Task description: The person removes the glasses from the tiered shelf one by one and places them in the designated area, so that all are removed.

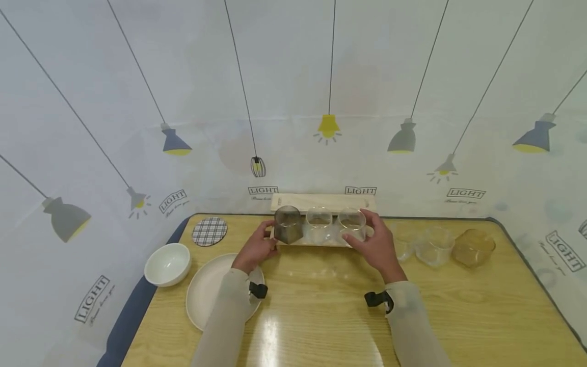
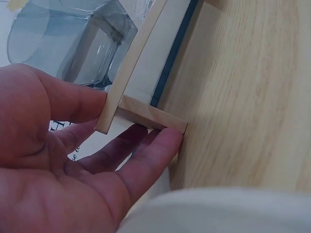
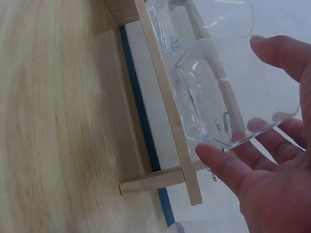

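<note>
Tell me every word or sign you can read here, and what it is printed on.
"LIGHT": printed in small frames many times over on the lamp-patterned backdrop cloth.
Script line under each "LIGHT": too small to read.
Dark lettering on the clear glass that the right hand holds: too blurred to read.
Wooden rack, bowl, plate, checked coaster: no text visible.

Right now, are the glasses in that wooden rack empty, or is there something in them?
Empty, it seems. The smoky glass and two clear glasses in the wooden rack show no liquid.
</note>
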`<state>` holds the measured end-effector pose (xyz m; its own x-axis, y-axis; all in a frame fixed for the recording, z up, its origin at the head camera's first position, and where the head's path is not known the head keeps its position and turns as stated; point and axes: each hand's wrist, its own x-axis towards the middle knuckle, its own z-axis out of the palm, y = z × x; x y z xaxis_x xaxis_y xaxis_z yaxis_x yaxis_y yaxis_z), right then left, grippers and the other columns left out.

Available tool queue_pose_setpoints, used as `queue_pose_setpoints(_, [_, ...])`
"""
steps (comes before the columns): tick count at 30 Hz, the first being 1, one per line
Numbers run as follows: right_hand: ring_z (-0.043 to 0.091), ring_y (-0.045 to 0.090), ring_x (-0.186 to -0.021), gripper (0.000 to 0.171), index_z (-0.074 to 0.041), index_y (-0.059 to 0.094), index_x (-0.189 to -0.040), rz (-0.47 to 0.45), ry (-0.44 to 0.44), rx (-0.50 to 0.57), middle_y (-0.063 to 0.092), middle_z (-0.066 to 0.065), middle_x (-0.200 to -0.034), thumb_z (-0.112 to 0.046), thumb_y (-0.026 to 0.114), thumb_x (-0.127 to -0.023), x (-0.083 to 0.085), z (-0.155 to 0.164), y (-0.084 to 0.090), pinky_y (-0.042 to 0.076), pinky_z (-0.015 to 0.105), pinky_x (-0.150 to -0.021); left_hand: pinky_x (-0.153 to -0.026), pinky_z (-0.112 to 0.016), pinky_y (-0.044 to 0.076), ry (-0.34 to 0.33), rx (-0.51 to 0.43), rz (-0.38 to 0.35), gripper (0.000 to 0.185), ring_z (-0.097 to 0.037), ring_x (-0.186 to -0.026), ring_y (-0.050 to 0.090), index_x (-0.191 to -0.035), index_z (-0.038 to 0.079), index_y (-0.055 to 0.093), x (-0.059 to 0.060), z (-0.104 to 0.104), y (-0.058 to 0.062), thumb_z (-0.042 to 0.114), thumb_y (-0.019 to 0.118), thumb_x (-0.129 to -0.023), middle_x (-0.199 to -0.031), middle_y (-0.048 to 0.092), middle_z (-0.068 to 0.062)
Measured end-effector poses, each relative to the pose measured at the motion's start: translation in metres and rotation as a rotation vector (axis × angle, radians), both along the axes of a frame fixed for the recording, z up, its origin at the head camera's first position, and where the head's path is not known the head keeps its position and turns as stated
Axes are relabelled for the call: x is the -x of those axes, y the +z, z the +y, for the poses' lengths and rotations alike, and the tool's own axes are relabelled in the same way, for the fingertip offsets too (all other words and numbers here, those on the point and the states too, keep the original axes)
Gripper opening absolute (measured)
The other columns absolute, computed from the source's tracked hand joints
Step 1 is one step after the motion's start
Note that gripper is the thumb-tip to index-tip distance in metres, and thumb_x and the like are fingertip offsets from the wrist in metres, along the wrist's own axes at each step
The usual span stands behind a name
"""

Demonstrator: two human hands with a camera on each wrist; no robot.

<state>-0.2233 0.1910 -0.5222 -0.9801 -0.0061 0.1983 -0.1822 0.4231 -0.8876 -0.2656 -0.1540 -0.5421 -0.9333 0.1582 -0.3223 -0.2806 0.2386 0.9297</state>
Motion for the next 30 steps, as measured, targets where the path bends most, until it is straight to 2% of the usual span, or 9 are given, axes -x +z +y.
queue_pose_setpoints(10, [0.034,0.053,-0.139,0.082,-0.019,0.048,-0.155,0.003,0.005,0.023,0.056,0.014,-0.149,-0.037,0.089,-0.086,-0.021,0.014,0.003,0.056,0.064,-0.101,-0.103,-0.048,0.059,-0.011,-0.010,0.007,0.061,-0.032,-0.120,0.062,-0.160,0.022,0.040,0.000,-0.001,-0.002,0.004,0.054,-0.104,-0.154,0.045,-0.025])
queue_pose_setpoints(16, [0.038,0.051,-0.139,0.088,-0.017,0.041,-0.161,0.025,0.030,-0.091,0.053,0.017,-0.153,-0.033,0.088,-0.089,-0.043,0.033,0.008,0.059,0.062,-0.094,-0.104,-0.049,0.058,-0.017,-0.016,0.009,0.061,-0.035,-0.122,0.063,-0.161,0.021,0.039,0.000,-0.003,-0.001,0.004,0.054,-0.104,-0.154,0.045,-0.026])
queue_pose_setpoints(19, [0.038,0.052,-0.136,0.091,-0.017,0.039,-0.163,0.056,0.052,-0.148,0.052,0.019,-0.152,-0.027,0.089,-0.088,-0.053,0.044,0.010,0.063,0.053,-0.089,-0.103,-0.048,0.059,-0.006,0.002,0.020,0.061,-0.034,-0.121,0.064,-0.160,0.020,0.040,-0.003,-0.003,0.001,0.004,0.055,-0.104,-0.153,0.047,-0.027])
queue_pose_setpoints(23, [0.024,0.053,-0.131,0.089,-0.015,0.043,-0.161,0.088,0.051,-0.203,0.055,0.016,-0.144,-0.020,0.090,-0.086,-0.065,0.060,0.010,0.064,0.039,-0.084,-0.100,-0.046,0.060,-0.004,0.022,0.029,0.061,-0.033,-0.119,0.065,-0.161,0.020,0.039,-0.004,-0.002,0.003,0.004,0.055,-0.104,-0.152,0.049,-0.027])
queue_pose_setpoints(27, [0.005,0.050,-0.125,0.085,-0.012,0.049,-0.157,0.085,0.043,-0.221,0.056,0.014,-0.139,-0.018,0.092,-0.084,-0.077,0.075,0.007,0.065,0.036,-0.081,-0.101,-0.046,0.060,-0.014,0.028,0.031,0.060,-0.033,-0.120,0.065,-0.160,0.020,0.039,-0.004,0.000,0.003,0.005,0.055,-0.105,-0.153,0.048,-0.027])
queue_pose_setpoints(30, [0.006,0.049,-0.126,0.083,-0.009,0.050,-0.154,0.057,0.037,-0.237,0.055,0.013,-0.139,-0.021,0.092,-0.084,-0.085,0.084,0.004,0.065,0.037,-0.080,-0.101,-0.047,0.060,-0.013,0.032,0.032,0.058,-0.034,-0.123,0.064,-0.160,0.020,0.040,-0.003,0.000,0.003,0.005,0.055,-0.106,-0.153,0.048,-0.028])
